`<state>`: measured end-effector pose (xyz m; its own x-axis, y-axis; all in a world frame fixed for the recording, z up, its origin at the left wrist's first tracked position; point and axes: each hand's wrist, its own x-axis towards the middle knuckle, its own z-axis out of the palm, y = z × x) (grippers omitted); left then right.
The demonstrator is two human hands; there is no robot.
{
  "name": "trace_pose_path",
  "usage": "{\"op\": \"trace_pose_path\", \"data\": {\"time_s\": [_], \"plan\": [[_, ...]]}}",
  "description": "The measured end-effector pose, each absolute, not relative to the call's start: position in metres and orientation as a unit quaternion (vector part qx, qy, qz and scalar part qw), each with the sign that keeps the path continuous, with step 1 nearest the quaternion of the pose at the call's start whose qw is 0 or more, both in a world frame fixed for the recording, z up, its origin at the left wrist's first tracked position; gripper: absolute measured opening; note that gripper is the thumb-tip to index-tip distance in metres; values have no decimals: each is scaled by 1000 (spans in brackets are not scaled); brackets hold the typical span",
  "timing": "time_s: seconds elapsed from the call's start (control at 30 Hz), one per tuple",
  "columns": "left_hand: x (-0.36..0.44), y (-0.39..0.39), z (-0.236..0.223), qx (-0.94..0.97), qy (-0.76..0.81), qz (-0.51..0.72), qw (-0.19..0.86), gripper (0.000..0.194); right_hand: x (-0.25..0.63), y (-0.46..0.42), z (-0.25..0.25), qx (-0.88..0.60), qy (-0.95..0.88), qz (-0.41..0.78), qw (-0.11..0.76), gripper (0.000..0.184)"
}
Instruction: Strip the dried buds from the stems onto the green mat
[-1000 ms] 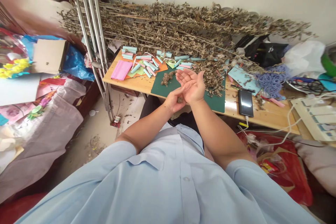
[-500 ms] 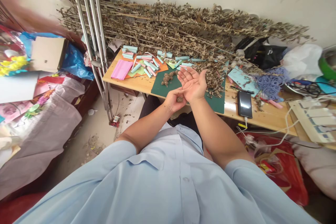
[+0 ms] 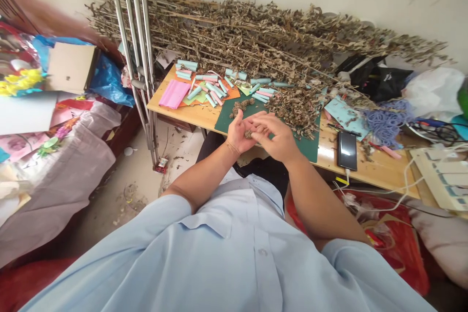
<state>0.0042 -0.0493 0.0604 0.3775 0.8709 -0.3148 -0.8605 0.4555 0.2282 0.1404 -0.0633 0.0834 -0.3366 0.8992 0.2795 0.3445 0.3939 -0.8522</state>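
A small, round, brown, dry-looking clump (image 3: pixel 248 134) is being cradled in the open left hand (image 3: pixel 237 138) and pinched by the right hand (image 3: pixel 275 136), gentle pressure seemingly being needed.

Two hands, one left (image 3: pixel 239 137) and one right (image 3: pixel 276 139), are pictured at the centre of the frame, where one dried ball (image 3: pixel 248 134) can be counted between them. Above them, one green mat (image 3: pixel 309 148) and several clustered balls (image 3: pixel 241 106) are seen, with over a dozen paper rolls (image 3: pixel 237 74), too overlapped for an exact count. One phone (image 3: pixel 347 150), one purple-blue cord bundle (image 3: pixel 388 122) and one white bag (image 3: pixel 433 90) are shown at right.
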Motion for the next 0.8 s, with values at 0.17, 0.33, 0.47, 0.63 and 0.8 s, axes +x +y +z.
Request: {"op": "trace_pose_path", "data": {"time_s": [0.17,0.33,0.47,0.63,0.8], "plan": [[5,-48,53,17,162,504,848,73,138,-64,62,-406,-815,276,309,43],[5,-47,47,11,158,515,843,70,134,-59,49,-450,-766,307,341,44],[2,-41,39,13,165,522,837,68,131,-51,44,-455,-654,438,417,43],[-3,-44,24,-7,204,546,812,61,138,-20,34,-458,-533,515,491,47],[-16,-64,11,-21,239,573,783,56,136,19,11,-523,-546,469,457,49]]}}
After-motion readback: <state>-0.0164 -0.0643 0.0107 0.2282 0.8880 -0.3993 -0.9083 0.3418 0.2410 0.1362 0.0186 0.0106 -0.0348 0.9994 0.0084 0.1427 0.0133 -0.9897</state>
